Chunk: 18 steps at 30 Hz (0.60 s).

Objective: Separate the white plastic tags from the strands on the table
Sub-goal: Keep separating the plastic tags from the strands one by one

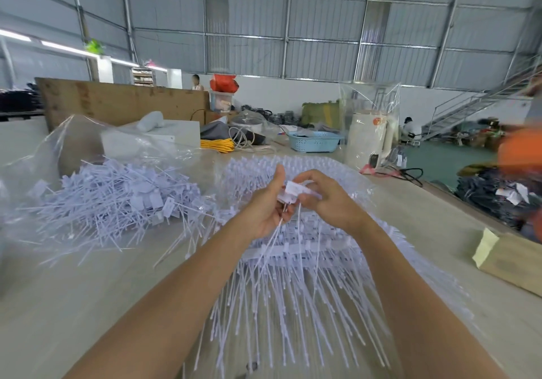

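Observation:
Both hands are raised over the table's middle. My left hand (268, 205) grips a small bunch of white plastic tags (294, 192) whose thin strands hang down from the palm. My right hand (325, 199) pinches the white tag heads of that same bunch from the right. Beneath the hands lies a large mass of joined tag strips (293, 276) on clear plastic, the strands fanning toward me. A loose pile of separated white tags (117, 202) lies on the table at the left.
The pale table (73, 305) also carries a clear plastic bag (58, 144), a white box (164, 138), yellow cord (218, 145), a blue basket (313, 141) and a wrapped white kettle (369, 138). A cardboard box (513, 261) sits at the right edge. An orange blurred figure (519, 155) is at far right.

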Available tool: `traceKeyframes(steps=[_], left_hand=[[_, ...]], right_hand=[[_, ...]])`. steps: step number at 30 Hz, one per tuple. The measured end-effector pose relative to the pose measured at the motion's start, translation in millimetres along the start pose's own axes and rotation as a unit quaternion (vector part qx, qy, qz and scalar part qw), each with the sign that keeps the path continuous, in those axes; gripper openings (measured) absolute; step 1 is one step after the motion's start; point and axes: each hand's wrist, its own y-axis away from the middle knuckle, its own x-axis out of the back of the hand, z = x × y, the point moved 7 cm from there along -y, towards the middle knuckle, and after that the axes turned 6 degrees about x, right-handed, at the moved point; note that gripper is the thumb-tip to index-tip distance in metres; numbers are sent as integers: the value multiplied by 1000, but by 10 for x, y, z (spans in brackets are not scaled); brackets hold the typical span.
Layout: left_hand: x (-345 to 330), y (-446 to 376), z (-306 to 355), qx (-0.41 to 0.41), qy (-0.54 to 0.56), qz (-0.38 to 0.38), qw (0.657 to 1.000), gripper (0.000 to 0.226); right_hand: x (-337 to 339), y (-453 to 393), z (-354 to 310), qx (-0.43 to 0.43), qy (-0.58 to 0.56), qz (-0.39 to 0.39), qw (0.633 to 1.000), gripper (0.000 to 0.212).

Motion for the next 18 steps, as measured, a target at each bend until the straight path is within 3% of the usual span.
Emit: traceKeyframes(steps=[2, 5, 6, 10, 13, 18], left_hand=[[-63, 17, 19, -32, -61, 5, 998, 55], [-64, 29, 30, -87, -119, 32, 989, 16], [-35, 26, 34, -98, -117, 44, 987, 14], [27, 35, 102, -139, -105, 74, 982, 18], [48, 38, 138, -147, -79, 85, 982, 19], [15, 46, 25, -85, -111, 59, 988, 26]], right_hand=[[-56, 4, 27, -3, 30, -15, 999, 25], [-26, -4, 61, 6, 51, 3, 999, 36], [-18, -7, 66, 8, 59, 7, 998, 39], [12, -5, 153, -10, 67, 29, 997, 32], [-2, 11, 229, -30, 81, -2, 996, 22], [24, 11, 203, 7, 93, 15, 996, 14]])
